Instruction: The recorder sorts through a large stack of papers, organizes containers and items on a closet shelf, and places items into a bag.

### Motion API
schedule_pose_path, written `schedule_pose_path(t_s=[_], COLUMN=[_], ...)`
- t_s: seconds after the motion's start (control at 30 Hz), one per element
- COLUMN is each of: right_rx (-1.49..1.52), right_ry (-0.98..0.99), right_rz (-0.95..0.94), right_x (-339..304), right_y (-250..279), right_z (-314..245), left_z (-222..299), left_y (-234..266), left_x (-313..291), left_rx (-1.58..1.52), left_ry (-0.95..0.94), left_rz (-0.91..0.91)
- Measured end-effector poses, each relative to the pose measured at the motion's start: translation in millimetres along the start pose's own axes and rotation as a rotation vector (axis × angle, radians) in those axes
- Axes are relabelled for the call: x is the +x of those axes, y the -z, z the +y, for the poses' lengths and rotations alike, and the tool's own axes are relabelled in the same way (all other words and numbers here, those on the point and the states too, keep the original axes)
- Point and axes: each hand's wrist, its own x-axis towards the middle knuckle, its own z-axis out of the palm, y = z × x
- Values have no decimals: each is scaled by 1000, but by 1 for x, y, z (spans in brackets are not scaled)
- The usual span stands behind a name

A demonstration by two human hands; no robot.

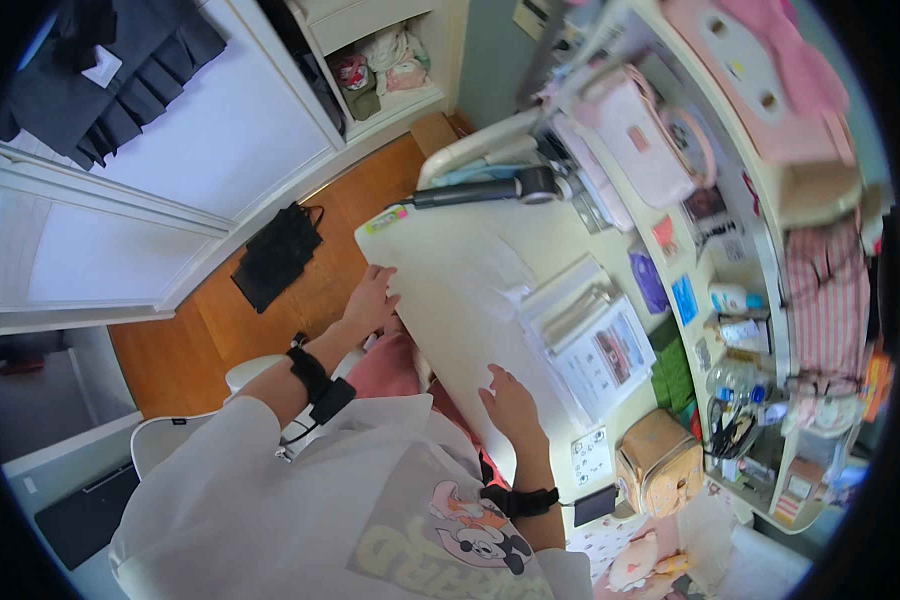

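My left hand [373, 300] rests at the near left edge of a white desk [440, 290], with its fingers apart and nothing seen in them. Farther right, my right hand [513, 403] lies over the desk's near edge, fingers loosely spread and holding nothing. Each forearm wears a black strap with a small black box. Beyond my right hand, the nearest things are a stack of papers and booklets [602, 355] and a white sheet with small drawings [591, 456]. A small green and yellow item [386, 220] lies at the desk's far left corner.
A long black jointed arm [480, 190] lies along the desk's far edge. Crowded shelves [770, 330] hold a pink bag [638, 135] and bottles. A tan bag [660, 465] stands at the right. A black bag [278, 258] lies on the wooden floor.
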Motion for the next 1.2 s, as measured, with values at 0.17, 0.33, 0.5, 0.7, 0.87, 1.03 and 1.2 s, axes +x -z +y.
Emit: schedule_pose_path(t_s=[0.17, 0.33, 0.5, 0.7, 0.87, 1.03, 1.2], right_rx=[71, 29, -65, -261, -464, -437, -316], right_ry=[-13, 51, 303, 599, 663, 605, 355], right_rz=[-60, 23, 231, 213, 70, 40, -39], right_x=[55, 126, 216, 287, 303, 301, 290], right_y=[-8, -8, -21, -41, -36, -35, -30], right_z=[-54, -93, -126, -145, -140, -133, -125], left_z=[-41, -51, -49, -53, -53, -45, -59], left_y=[18, 17, 22, 13, 12, 13, 11], left_x=[58, 78, 84, 88, 90, 82, 80], left_rx=[142, 185, 212, 421, 315, 300, 302], left_ry=[-107, -216, -272, -347, -307, -164, -441], left_rz=[-90, -186, -309, -381, -362, -316, -175])
